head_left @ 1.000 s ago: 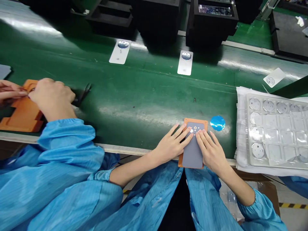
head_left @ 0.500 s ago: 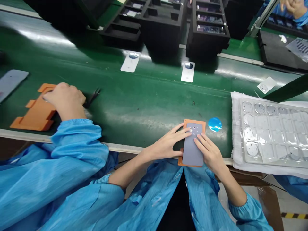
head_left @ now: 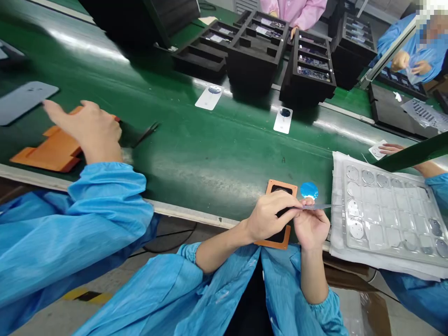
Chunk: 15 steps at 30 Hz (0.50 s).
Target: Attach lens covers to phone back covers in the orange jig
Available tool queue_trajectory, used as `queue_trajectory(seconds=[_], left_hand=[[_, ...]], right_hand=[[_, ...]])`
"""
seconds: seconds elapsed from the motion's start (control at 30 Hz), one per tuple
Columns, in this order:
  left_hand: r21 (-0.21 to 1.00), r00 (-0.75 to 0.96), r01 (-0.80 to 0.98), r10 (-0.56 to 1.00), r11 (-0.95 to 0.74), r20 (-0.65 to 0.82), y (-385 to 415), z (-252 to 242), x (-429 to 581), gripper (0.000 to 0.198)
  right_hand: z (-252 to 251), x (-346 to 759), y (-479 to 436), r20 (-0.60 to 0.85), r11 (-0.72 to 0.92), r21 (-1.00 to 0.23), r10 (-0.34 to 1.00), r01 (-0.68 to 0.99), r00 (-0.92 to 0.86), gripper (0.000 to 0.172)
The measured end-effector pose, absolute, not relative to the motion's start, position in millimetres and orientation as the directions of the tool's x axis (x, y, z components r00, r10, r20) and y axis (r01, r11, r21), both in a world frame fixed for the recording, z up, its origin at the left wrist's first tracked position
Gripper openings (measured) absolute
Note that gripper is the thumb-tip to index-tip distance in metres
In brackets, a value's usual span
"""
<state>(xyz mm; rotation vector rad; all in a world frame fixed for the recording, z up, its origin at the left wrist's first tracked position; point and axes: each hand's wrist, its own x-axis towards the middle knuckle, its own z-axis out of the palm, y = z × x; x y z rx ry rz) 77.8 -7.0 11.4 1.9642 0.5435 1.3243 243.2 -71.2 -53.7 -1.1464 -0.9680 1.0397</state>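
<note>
A thin grey phone back cover (head_left: 320,206) is held up off its holder and seen almost edge-on. My left hand (head_left: 271,217) pinches its left end between thumb and fingers. My right hand (head_left: 311,227) is palm up under the cover, fingers curled against it. Beneath my hands lies an orange fixture (head_left: 272,185) with a black recess, at the table's front edge. A round blue film (head_left: 309,190) rests on the table just beyond my right hand.
A co-worker's hand (head_left: 93,128) hovers over another orange fixture (head_left: 52,156) at left, near dark tweezers (head_left: 146,134). White cards (head_left: 283,120) lie further back, before black bins (head_left: 254,65). On the right, a clear blister tray (head_left: 385,210) holds round parts; another hand (head_left: 391,148) touches a card.
My hands have lifted the grey cover out of the orange fixture and turned it edge-on. The co-worker's hand at left has opened and risen from its fixture. The view has tilted up.
</note>
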Motion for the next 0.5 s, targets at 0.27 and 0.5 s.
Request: queue_trajectory(seconds=[0.27, 0.5], left_hand=[[0.776, 0.529, 0.045, 0.674, -0.629, 0.515, 1, -1, 74, 0.018], [0.982, 0.463, -0.038, 0.868, -0.183, 0.180, 53, -10, 87, 0.026]], right_hand=[[-57, 240, -75, 0.157, 0.171, -0.985, 0.938, -0.021, 0.308, 0.034], [-31, 237, -7, 0.218, 0.272, -0.962, 0.842, -0.040, 0.493, 0.025]])
